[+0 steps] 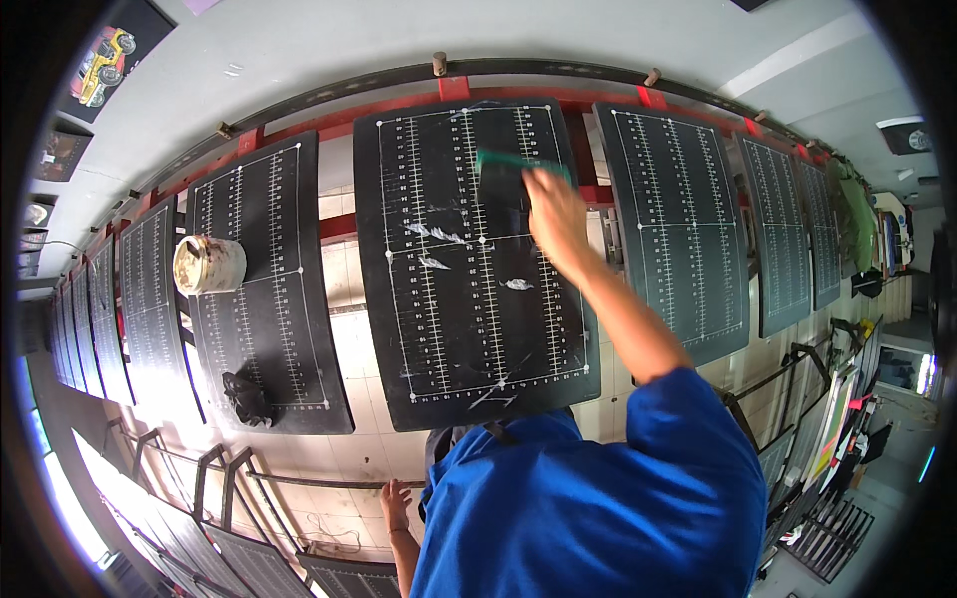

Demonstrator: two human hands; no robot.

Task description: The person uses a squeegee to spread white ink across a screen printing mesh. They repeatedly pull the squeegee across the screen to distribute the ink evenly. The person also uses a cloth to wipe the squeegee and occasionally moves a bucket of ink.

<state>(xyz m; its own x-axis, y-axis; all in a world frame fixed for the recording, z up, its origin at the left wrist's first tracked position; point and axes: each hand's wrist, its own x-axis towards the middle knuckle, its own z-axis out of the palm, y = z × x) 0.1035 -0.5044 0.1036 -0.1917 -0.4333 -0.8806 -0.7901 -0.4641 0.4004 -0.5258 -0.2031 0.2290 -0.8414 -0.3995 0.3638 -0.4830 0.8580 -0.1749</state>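
Observation:
My right hand (555,214) is closed on a green spreader (518,160), which rests against the far part of a black board (508,329) marked with white ruler scales. Dabs of whitish paste (436,234) lie left of the board's middle, and another dab (517,285) sits nearer to me. A wet-looking dark streak runs from the spreader toward me. My left hand (395,505) hangs low beside my body, fingers apart, holding nothing.
On the board (261,329) to the left stand a paste-smeared white tub (209,265) and a crumpled black cloth or bag (245,398). More marked boards (678,229) line a red metal frame (341,226). Metal racks (229,488) stand behind me.

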